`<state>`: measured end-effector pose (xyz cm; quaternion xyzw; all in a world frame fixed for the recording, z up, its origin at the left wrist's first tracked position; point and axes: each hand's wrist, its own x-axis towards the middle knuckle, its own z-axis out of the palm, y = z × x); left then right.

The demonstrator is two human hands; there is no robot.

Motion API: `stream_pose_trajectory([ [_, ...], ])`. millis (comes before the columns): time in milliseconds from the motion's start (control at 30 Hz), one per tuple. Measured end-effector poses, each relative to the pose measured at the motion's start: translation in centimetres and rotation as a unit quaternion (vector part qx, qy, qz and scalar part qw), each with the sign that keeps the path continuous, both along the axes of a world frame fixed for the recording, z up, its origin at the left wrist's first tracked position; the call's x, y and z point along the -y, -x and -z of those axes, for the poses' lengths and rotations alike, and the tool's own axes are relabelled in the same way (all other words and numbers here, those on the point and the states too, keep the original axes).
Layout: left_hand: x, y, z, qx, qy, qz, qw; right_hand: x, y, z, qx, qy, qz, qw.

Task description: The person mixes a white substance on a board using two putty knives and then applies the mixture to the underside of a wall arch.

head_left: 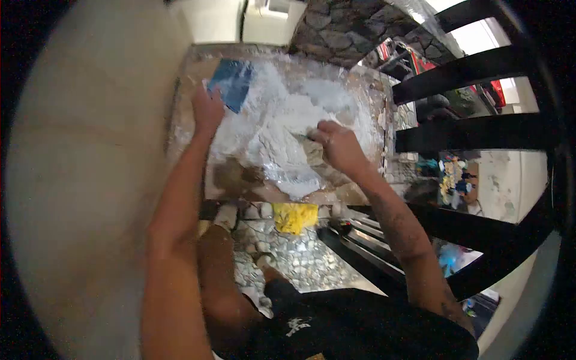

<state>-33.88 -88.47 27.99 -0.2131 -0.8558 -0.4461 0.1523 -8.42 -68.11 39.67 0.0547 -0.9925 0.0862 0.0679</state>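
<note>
At the far left of the work surface, my left hand (208, 109) grips the near left edge of a flat blue sheet (233, 85), smudged with white. My right hand (337, 145) is closed at the right of the middle, low over a spread of white, paste-like material (288, 129). Whatever its fingers hold, if anything, is blurred and hidden. The white material lies in a thick, uneven layer over a brown, stained board (354, 193). Near the right hand a tan patch of the surface shows through.
A bright yellow cloth or bag (295, 218) lies below the board's near edge, on a stone-patterned floor (288, 255). Black railing bars (474, 133) run close along the right. A plain wall (90, 180) stands on the left, a dark stone wall (336, 30) behind.
</note>
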Motion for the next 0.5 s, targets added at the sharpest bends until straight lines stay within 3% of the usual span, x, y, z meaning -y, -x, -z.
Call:
stream_pose_trajectory([
  [33, -0.1, -1.3, -2.1, 0.099, -0.067, -0.001, 0.993, 0.5, -0.5, -0.1, 0.005, -0.019, 0.018, 1.0],
  [100, -0.1, -2.0, -4.2, 0.14, -0.134, -0.027, 0.981, 1.1, -0.5, -0.6, 0.008, -0.057, 0.065, 0.996],
  [167, -0.1, -3.2, -7.5, 0.258, -0.262, -0.05, 0.929, 0.3, 0.0, -1.7, 0.052, -0.085, 0.049, 0.994],
  [233, 0.0, -5.3, -11.1, 0.345, -0.331, -0.056, 0.877, -0.9, 0.9, -2.6, 0.062, -0.114, 0.011, 0.991],
  [300, 0.3, -7.7, -15.2, 0.362, -0.327, -0.052, 0.871, -1.2, 0.7, -4.1, 0.053, -0.104, 0.002, 0.993],
  [400, 1.7, -11.8, -20.4, 0.374, -0.393, 0.08, 0.836, -1.4, 0.1, -5.3, 0.054, -0.095, 0.027, 0.994],
  [500, 3.1, -14.6, -24.3, 0.521, -0.397, 0.162, 0.738, -2.6, -0.5, -4.9, -0.009, -0.054, 0.059, 0.997],
])
